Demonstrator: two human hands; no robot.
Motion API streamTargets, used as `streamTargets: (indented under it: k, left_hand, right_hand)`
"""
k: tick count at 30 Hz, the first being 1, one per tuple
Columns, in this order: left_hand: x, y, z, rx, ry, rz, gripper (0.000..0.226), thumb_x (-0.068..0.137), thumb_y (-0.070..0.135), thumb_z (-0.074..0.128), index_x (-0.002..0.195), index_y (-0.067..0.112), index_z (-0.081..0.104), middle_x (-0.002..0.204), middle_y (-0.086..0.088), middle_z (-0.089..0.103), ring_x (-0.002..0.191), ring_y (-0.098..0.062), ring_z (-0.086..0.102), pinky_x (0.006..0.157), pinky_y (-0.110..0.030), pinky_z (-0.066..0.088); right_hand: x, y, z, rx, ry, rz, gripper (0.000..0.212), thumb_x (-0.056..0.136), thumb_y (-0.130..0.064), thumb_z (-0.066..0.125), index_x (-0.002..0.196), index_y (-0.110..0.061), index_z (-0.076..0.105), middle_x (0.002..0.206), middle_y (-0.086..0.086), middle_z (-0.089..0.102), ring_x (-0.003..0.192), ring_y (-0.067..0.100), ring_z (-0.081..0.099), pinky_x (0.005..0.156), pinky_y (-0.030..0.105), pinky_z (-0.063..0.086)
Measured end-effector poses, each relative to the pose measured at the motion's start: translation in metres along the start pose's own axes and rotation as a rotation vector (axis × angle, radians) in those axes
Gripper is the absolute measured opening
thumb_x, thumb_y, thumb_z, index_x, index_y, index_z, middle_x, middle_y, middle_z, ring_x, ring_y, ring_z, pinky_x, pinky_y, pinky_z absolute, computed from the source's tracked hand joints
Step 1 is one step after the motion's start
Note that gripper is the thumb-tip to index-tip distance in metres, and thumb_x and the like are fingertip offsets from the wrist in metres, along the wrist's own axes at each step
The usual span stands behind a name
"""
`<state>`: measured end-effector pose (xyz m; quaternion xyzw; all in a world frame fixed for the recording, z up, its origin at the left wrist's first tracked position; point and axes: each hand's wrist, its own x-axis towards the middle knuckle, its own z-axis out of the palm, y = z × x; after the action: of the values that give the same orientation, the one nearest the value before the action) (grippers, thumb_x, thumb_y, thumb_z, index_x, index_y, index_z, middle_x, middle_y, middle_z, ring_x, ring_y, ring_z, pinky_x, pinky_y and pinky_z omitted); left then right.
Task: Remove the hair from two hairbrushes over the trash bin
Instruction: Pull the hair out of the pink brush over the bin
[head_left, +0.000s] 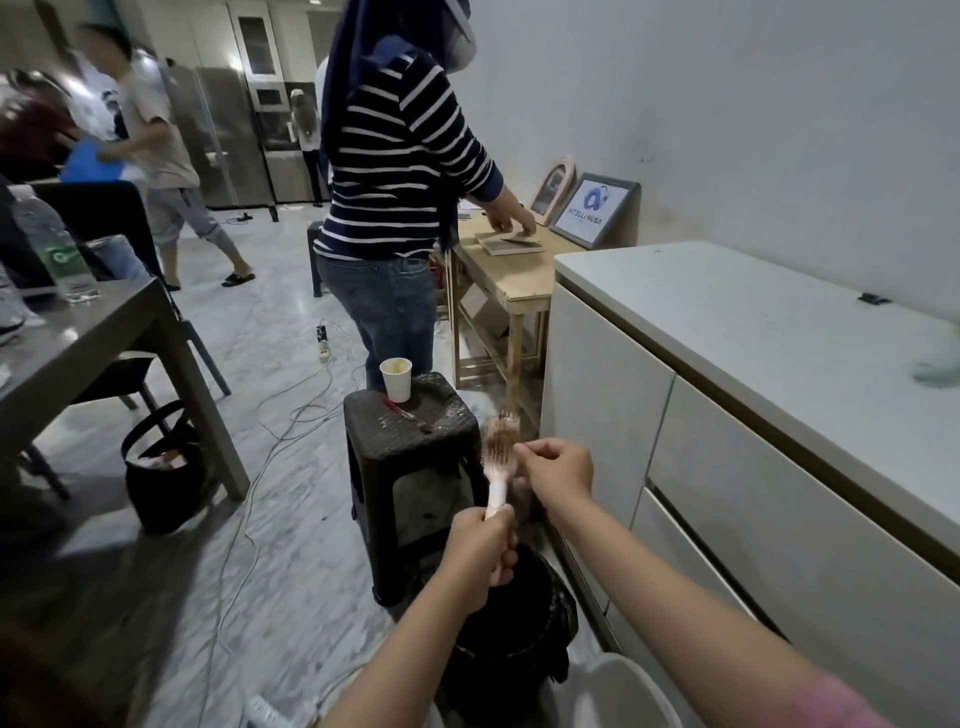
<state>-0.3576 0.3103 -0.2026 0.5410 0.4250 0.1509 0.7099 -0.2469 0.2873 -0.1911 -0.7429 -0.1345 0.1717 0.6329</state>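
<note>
Pale marble-patterned floor (291, 519) strewn with cables; long white cabinet surface (753, 332) along the right wall. A dark woven plastic stool (410, 431) carries a white paper cup (396, 379). Pale pink hairbrush (497, 457), bristles matted with brownish hair, stands upright above the black-lined trash bin (511, 623). Left hand (480, 545) fingers wrapped around its handle; right hand (558, 470) fingers pinching at the bristles.

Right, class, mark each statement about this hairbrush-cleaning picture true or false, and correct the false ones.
1. The left hand grips the pale pink plastic hairbrush by its handle. True.
2. The right hand rests on the white cabinet top. False: it pinches at the brush's bristles.
3. A white paper cup stands on the dark woven stool. True.
4. The black trash bin sits on the stool. False: it stands on the floor, below the hands.
</note>
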Motion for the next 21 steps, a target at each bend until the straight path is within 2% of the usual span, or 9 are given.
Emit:
streamTargets:
  k: [2, 4, 6, 9, 12, 15, 18, 21]
  left_hand:
    - [0.003, 0.003, -0.006, -0.108, 0.045, -0.047, 0.020, 0.098, 0.013, 0.046, 0.078, 0.009, 0.050, 0.057, -0.003, 0.044, 0.032, -0.007, 0.035, 0.035, -0.012, 0.023]
    - [0.007, 0.005, -0.013, -0.178, 0.067, -0.085, 0.021, 0.097, 0.011, 0.046, 0.077, 0.009, 0.051, 0.057, -0.002, 0.043, 0.028, -0.006, 0.034, 0.034, -0.011, 0.022]
    - [0.011, 0.007, -0.016, -0.202, 0.078, -0.085, 0.020, 0.097, 0.010, 0.047, 0.078, 0.009, 0.051, 0.057, -0.002, 0.043, 0.027, -0.005, 0.034, 0.034, -0.010, 0.022]
    - [0.020, 0.007, -0.022, -0.322, 0.125, -0.089, 0.022, 0.097, 0.008, 0.044, 0.076, 0.010, 0.047, 0.058, -0.002, 0.040, 0.026, -0.004, 0.033, 0.032, -0.009, 0.022]
    - [0.035, 0.007, -0.044, -0.478, 0.218, -0.097, 0.024, 0.097, 0.006, 0.039, 0.074, 0.011, 0.041, 0.059, -0.001, 0.035, 0.024, -0.003, 0.031, 0.030, -0.008, 0.021]
    - [0.047, 0.003, -0.068, -0.430, 0.300, -0.090, 0.020, 0.095, 0.006, 0.039, 0.076, 0.011, 0.042, 0.060, -0.002, 0.037, 0.030, -0.006, 0.033, 0.031, -0.010, 0.023]
    - [0.051, 0.001, -0.085, -0.369, 0.378, -0.094, 0.011, 0.094, 0.002, 0.039, 0.086, 0.005, 0.045, 0.065, -0.005, 0.040, 0.045, -0.012, 0.034, 0.032, -0.012, 0.026]
    - [0.055, -0.003, -0.098, -0.287, 0.417, -0.118, 0.010, 0.092, 0.002, 0.040, 0.099, 0.004, 0.048, 0.066, -0.006, 0.043, 0.048, -0.014, 0.035, 0.035, -0.018, 0.029]
  right_hand:
    - [0.000, 0.003, 0.001, 0.051, 0.000, 0.024, 0.016, 0.082, -0.009, 0.071, 0.067, -0.009, 0.066, 0.068, 0.008, 0.066, 0.057, 0.020, 0.062, 0.056, 0.027, 0.054]
    - [0.000, 0.007, 0.001, 0.061, -0.004, 0.039, 0.018, 0.083, -0.009, 0.070, 0.067, -0.010, 0.065, 0.067, 0.007, 0.065, 0.052, 0.018, 0.061, 0.058, 0.028, 0.054]
    - [0.000, 0.011, 0.000, 0.085, 0.000, 0.052, 0.018, 0.085, -0.009, 0.069, 0.068, -0.009, 0.064, 0.070, 0.007, 0.065, 0.055, 0.018, 0.063, 0.060, 0.030, 0.056]
    - [0.003, 0.012, -0.008, 0.147, 0.042, 0.065, 0.019, 0.088, -0.007, 0.065, 0.070, -0.007, 0.060, 0.070, 0.006, 0.060, 0.060, 0.019, 0.062, 0.056, 0.023, 0.054]
    - [0.011, 0.012, -0.025, 0.225, 0.132, 0.114, 0.021, 0.089, -0.005, 0.063, 0.069, -0.007, 0.056, 0.069, 0.006, 0.056, 0.053, 0.015, 0.057, 0.065, 0.030, 0.057]
    - [0.023, 0.013, -0.047, 0.248, 0.223, 0.135, 0.022, 0.089, -0.005, 0.064, 0.069, -0.008, 0.055, 0.072, 0.008, 0.057, 0.054, 0.014, 0.056, 0.074, 0.035, 0.057]
    - [0.030, 0.013, -0.061, 0.260, 0.295, 0.153, 0.020, 0.089, -0.008, 0.063, 0.070, -0.010, 0.056, 0.073, 0.005, 0.059, 0.058, 0.015, 0.059, 0.074, 0.033, 0.057]
    - [0.036, 0.011, -0.065, 0.290, 0.373, 0.149, 0.024, 0.089, -0.009, 0.064, 0.068, -0.011, 0.053, 0.076, 0.004, 0.059, 0.057, 0.014, 0.058, 0.073, 0.032, 0.057]
